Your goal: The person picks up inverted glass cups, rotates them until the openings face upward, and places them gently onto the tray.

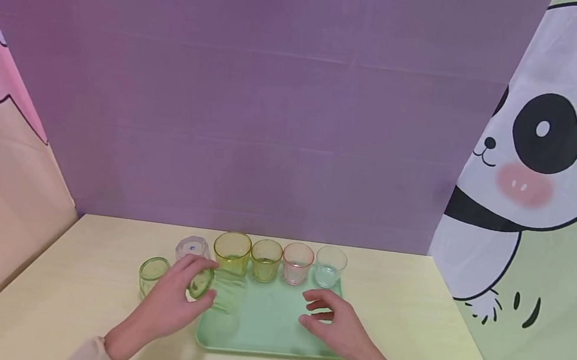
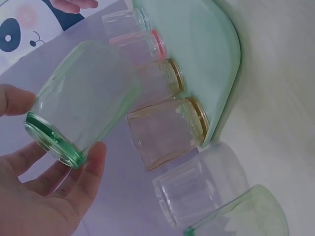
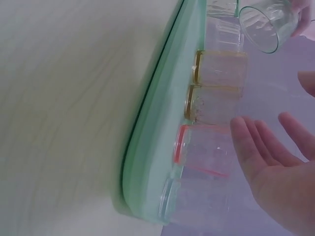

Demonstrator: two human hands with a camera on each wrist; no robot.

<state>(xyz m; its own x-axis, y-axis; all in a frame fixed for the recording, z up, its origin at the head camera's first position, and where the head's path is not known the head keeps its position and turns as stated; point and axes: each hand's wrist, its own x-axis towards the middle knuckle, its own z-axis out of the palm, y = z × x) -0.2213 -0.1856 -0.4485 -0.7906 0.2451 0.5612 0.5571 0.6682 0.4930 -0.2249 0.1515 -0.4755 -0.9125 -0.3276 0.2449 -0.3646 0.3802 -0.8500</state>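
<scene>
My left hand (image 1: 168, 300) grips a clear green glass cup (image 1: 229, 292) near its thick base. The cup is tilted on its side, its mouth toward the right, above the left part of the green tray (image 1: 277, 330). In the left wrist view, thumb and fingers close round the base of this cup (image 2: 91, 93). My right hand (image 1: 338, 328) hovers over the tray's right side with fingers loosely bent, holding nothing. In the right wrist view, this hand (image 3: 280, 182) is nearest the pink glass (image 3: 204, 150) and an amber glass (image 3: 214, 105).
Along the tray's back edge stand a large yellow glass (image 1: 232, 249), a smaller amber glass (image 1: 265, 260), the pink glass and a pale blue glass (image 1: 330, 268). Left of the tray are a clear faceted glass (image 1: 192, 246) and another green glass (image 1: 151, 274). A purple wall (image 1: 275, 113) rises behind.
</scene>
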